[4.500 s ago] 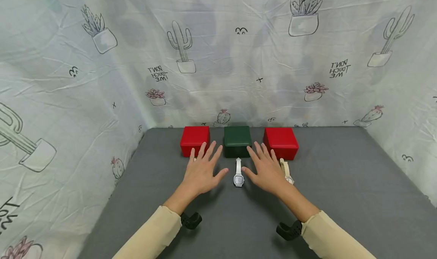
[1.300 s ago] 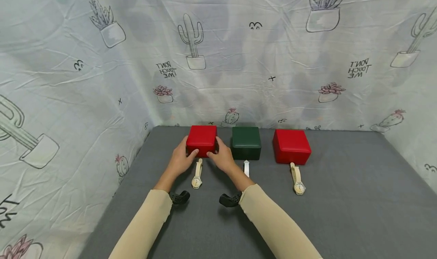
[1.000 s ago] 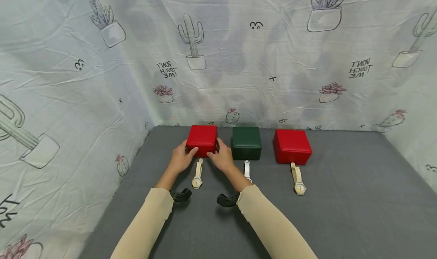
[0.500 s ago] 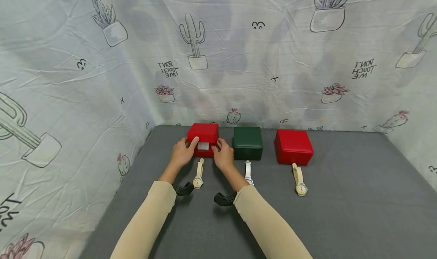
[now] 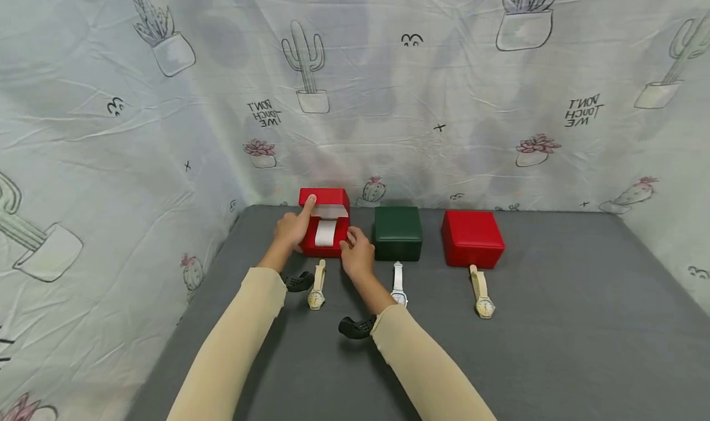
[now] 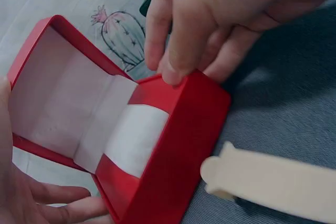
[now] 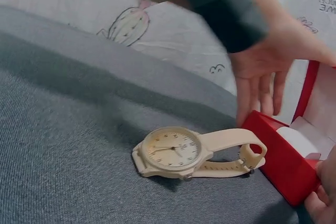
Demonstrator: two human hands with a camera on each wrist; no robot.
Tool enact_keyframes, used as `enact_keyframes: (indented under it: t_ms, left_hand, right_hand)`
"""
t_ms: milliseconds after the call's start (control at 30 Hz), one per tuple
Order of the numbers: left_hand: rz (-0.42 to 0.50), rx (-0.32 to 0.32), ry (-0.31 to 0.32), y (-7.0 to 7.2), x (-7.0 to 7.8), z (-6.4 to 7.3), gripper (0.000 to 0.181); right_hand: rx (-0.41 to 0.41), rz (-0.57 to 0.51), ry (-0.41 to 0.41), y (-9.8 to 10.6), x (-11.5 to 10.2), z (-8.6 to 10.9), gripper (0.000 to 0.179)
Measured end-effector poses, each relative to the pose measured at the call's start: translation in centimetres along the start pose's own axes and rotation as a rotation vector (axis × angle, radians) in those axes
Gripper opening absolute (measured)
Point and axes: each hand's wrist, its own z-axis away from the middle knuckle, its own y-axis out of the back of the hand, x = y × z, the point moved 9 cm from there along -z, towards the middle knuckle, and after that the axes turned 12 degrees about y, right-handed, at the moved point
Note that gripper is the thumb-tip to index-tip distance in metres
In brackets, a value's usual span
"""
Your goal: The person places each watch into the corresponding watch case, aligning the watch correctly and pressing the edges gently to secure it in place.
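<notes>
Red box: sitting left of frame centre, gaping toward the bottom edge, showing cushion lengthwise top-to-bottom; pressing lid with loosely spread left hand, pinching right side with curled right hand.

Red box, hinged lid up, pale lining, white cushion seated inside. Base flat on bench, left of green box. Left hand: thumb on lid; right hand grips base's right side.
</notes>
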Motion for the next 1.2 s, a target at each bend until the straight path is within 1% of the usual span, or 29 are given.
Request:
enact_keyframes:
  t_ms: [67, 133, 200, 300, 333, 400, 500, 600, 667, 800, 900, 967, 1067, 1133, 1200]
  left_hand:
    - [-0.032, -0.008, -0.001, 0.1, 0.3, -0.2, 0.113]
    - [-0.059, -0.025, -0.023, 0.0, 0.6, -0.1, 0.108]
    - [-0.071, -0.043, -0.056, -0.2, 0.8, 0.1, 0.099]
    - [-0.079, -0.065, -0.114, -0.6, 1.1, 0.5, 0.080]
    - [-0.096, -0.068, -0.134, -0.8, 1.2, 0.5, 0.074]
    - [-0.158, -0.067, -0.183, -1.2, 1.3, 0.6, 0.066]
    - [-0.266, -0.067, -0.271, -1.8, 1.7, 1.0, 0.063]
    - [-0.358, -0.077, -0.346, -2.2, 2.5, 1.5, 0.068]
    - [-0.417, -0.086, -0.370, -2.4, 2.9, 1.7, 0.072]
    - [-0.548, -0.097, -0.366, -2.7, 3.4, 1.5, 0.078]
    - [-0.611, -0.106, -0.343, -2.8, 3.5, 1.2, 0.081]
    - [-0.640, -0.111, -0.330, -3.0, 3.6, 1.0, 0.080]
    - [-0.673, -0.119, -0.329, -3.4, 3.8, 1.0, 0.078]
    - [-0.679, -0.119, -0.334, -3.5, 3.8, 1.0, 0.077]
    - [-0.686, -0.116, -0.353, -3.6, 3.9, 0.9, 0.076]
  right_hand:
    - [0.002, 0.006, 0.006, 0.0, -0.2, 0.0, 0.038]
    - [0.013, 0.019, 0.010, 0.1, -0.3, -0.1, 0.038]
    - [0.027, 0.023, 0.007, 0.4, -0.2, -0.3, 0.038]
    - [0.044, 0.031, 0.006, 0.7, -0.1, -0.7, 0.038]
    - [0.046, 0.031, 0.004, 0.9, 0.0, -0.8, 0.038]
    - [0.055, 0.033, 0.001, 1.0, 0.2, -0.9, 0.037]
    - [0.072, 0.041, -0.003, 1.3, 0.3, -0.9, 0.035]
    - [0.094, 0.046, 0.000, 1.4, 0.3, -0.6, 0.034]
    - [0.100, 0.047, -0.002, 1.4, 0.2, -0.4, 0.034]
    - [0.098, 0.040, 0.002, 1.1, 0.1, -0.1, 0.034]
    - [0.085, 0.023, 0.019, 0.9, -0.3, 0.1, 0.034]
    - [0.081, 0.014, 0.030, 0.7, -0.5, 0.2, 0.034]
    - [0.080, 0.013, 0.037, 0.6, -0.6, 0.5, 0.033]
    - [0.080, 0.020, 0.038, 0.5, -0.5, 0.6, 0.032]
    - [0.081, 0.022, 0.038, 0.5, -0.4, 0.6, 0.031]
